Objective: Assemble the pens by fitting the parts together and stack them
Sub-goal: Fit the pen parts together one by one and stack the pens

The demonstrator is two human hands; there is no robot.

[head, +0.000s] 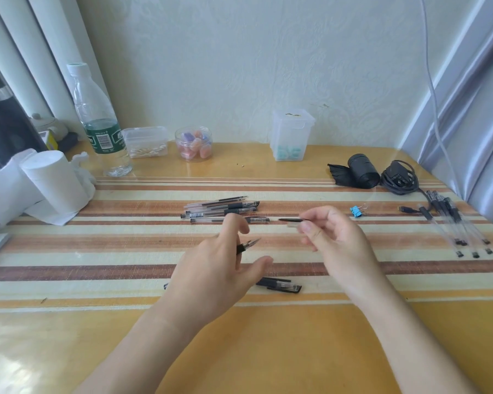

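My left hand (pixel 217 268) holds a black pen tip section (pixel 246 245) between its fingers, point aimed up and right. My right hand (pixel 333 240) pinches a thin dark refill (pixel 292 220) together with a clear barrel, pointing left toward the tip. The two parts are a short gap apart above the striped mat. A loose bunch of pen parts (pixel 222 209) lies just beyond my hands. A capped pen (pixel 279 285) lies below my left hand, partly hidden. Several pens (pixel 453 223) lie in a pile at the right.
A water bottle (pixel 100 123), paper rolls (pixel 52 180), small plastic tubs (pixel 145 142) and a jar (pixel 194 143) line the back left. A tall clear box (pixel 291 135), a black roll (pixel 359 167), a coiled cable (pixel 400 177) and a blue binder clip (pixel 356 211) sit at the back right.
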